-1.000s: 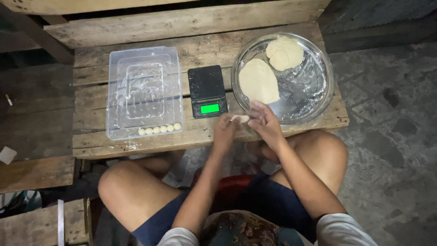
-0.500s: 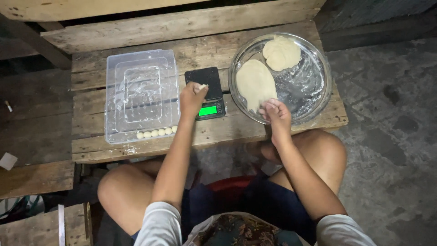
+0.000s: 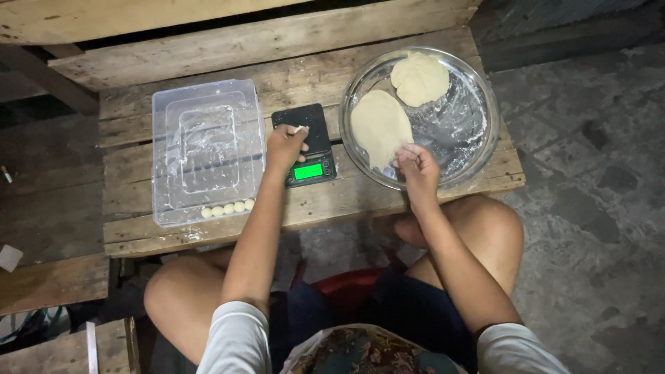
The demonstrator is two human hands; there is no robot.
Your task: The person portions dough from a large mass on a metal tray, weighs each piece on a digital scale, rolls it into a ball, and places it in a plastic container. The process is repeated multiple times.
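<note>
My left hand (image 3: pixel 285 145) hovers over the black digital scale (image 3: pixel 313 154), pinching a small piece of pale dough (image 3: pixel 298 129) above its platform. My right hand (image 3: pixel 415 165) rests at the near rim of the round metal bowl (image 3: pixel 478 142), fingers curled at the edge of the larger dough lump (image 3: pixel 379 127). Whether it holds a bit of dough I cannot tell. A second, rounder dough lump (image 3: pixel 420 78) lies at the bowl's far side. A row of several small dough balls (image 3: pixel 227 208) sits along the near edge of the clear plastic tray (image 3: pixel 205 149).
Everything stands on a low wooden plank table (image 3: pixel 312 76). My bare knees are tucked under its front edge. A rough concrete floor (image 3: pixel 589 208) lies to the right. More wooden planks (image 3: pixel 48 284) sit at the left.
My left hand left the right one at the table's front edge and carried a small dough piece up to the scale. My right hand shifted to the bowl's near rim.
</note>
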